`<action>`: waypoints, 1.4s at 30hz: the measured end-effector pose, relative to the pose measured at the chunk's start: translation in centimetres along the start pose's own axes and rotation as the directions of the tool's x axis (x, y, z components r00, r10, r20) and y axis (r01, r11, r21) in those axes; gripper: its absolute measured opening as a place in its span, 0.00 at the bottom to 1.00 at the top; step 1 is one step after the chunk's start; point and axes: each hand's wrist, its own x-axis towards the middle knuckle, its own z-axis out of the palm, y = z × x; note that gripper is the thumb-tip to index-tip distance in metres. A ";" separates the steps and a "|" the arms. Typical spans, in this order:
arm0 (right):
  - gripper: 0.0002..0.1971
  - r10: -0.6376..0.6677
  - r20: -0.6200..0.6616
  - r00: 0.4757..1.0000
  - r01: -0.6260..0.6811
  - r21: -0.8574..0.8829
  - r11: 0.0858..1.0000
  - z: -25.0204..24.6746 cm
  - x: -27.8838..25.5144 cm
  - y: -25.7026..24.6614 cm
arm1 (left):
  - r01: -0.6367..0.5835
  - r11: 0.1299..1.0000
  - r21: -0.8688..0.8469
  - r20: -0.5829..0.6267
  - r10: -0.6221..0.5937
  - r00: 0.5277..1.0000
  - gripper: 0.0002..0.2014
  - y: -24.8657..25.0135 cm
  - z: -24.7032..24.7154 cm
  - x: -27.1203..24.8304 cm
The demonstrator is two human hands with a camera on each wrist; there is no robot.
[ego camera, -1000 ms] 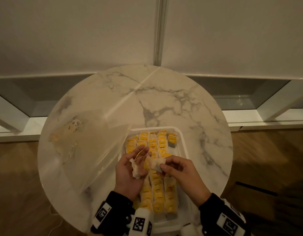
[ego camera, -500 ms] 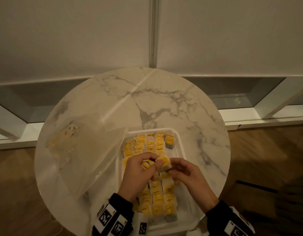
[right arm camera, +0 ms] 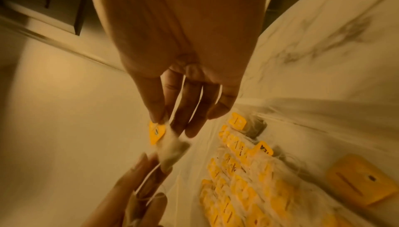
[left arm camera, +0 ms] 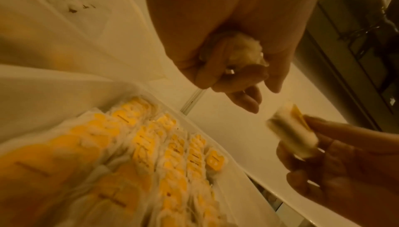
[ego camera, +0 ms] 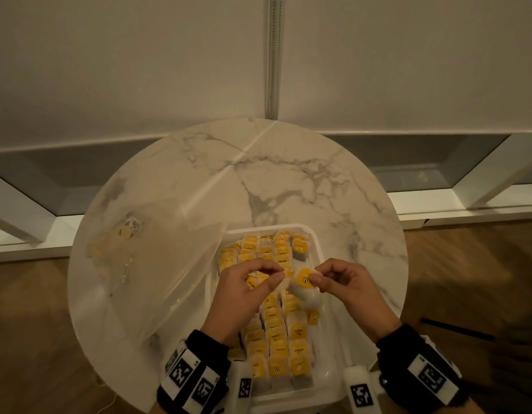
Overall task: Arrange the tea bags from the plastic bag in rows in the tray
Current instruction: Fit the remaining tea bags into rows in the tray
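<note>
Pale roller blinds [ego camera: 124, 70] are seen behind a round marble table [ego camera: 288, 180], on which a white plastic tray [ego camera: 317, 249] is set near the front edge. Rows of tea bags with yellow tags [ego camera: 276, 339] are packed along the tray, front to back. A clear plastic bag [ego camera: 145, 258] is spread on the table left of the tray, its edge overlapping the tray's left rim; a few yellow-tagged bags are faintly visible inside it.

Both hands are held above the middle of the tray, close together but apart. A tea bag with a yellow tag [ego camera: 258, 277] is gripped in the left hand [ego camera: 240, 297], its fingers curled round it and the thumb pressed over the tag. A second tea bag [ego camera: 303, 283] is pinched at its tagged end between thumb and forefinger of the right hand [ego camera: 348, 288], the pouch hanging below the fingertips; the other fingers are loosely extended in the right wrist view.
</note>
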 end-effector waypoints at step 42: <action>0.06 0.104 0.219 0.970 0.231 -0.965 -0.123 1.0 11.2 -0.1 | 0.355 0.730 -0.583 -0.053 -0.471 0.880 0.15 -2.6 -3.0 -4.5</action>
